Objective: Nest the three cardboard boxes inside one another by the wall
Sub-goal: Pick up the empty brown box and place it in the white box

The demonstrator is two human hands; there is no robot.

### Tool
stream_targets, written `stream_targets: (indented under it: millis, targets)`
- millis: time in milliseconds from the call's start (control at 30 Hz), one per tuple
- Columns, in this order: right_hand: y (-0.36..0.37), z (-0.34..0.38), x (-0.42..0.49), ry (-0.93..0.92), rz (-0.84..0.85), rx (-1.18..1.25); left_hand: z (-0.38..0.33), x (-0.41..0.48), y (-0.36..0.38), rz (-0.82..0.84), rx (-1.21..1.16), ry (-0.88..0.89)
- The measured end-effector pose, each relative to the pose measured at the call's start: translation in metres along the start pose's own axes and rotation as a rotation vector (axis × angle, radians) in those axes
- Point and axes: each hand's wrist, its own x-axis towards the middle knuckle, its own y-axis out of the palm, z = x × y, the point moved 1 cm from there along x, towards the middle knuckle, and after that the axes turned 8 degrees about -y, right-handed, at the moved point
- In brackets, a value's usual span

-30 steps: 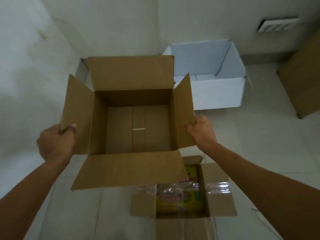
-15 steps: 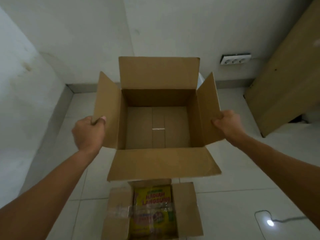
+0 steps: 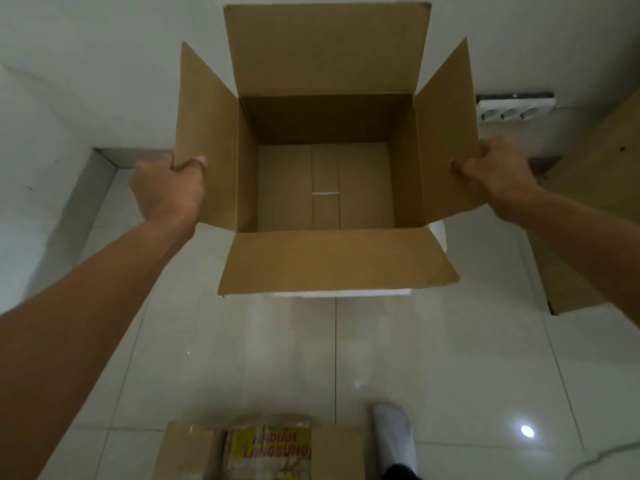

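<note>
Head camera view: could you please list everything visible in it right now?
Brown box: one, open and empty, held up in the middle by its side flaps.
White box: one, only edges showing beneath the brown box.
Small box: one, brown, bottom edge, open, with a yellow printed packet inside.
Socket strip: one, white, on the far wall, right.
Wooden panel: one, tan, right edge.
Cable: one, pale, bottom right floor.
Foot: one, white sock, bottom.
Left hand: grips the left flap.
Right hand: grips the right flap.
</note>
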Motion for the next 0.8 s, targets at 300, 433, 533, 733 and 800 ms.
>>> stream_targets:
  millis: [300, 433, 533, 733, 800]
  targets:
    - [0.013, 0.000, 0.116, 0.114, 0.045, 0.025, -0.037, 0.070, 0.058, 0.015, 0.101, -0.045]
    - [0.013, 0.000, 0.140, 0.144, 0.045, 0.033, -0.046, 0.086, 0.074, 0.017, 0.081, -0.054]
    - [0.026, -0.012, 0.143, 0.145, 0.081, -0.008, -0.034, 0.080, 0.091, 0.035, 0.174, 0.002]
    - [0.056, -0.059, 0.140, 0.144, 0.081, -0.047, 0.018, 0.059, 0.141, 0.003, 0.198, -0.011]
    - [0.066, -0.077, 0.134, 0.149, 0.077, -0.074, 0.038, 0.050, 0.152, 0.001, 0.209, -0.031]
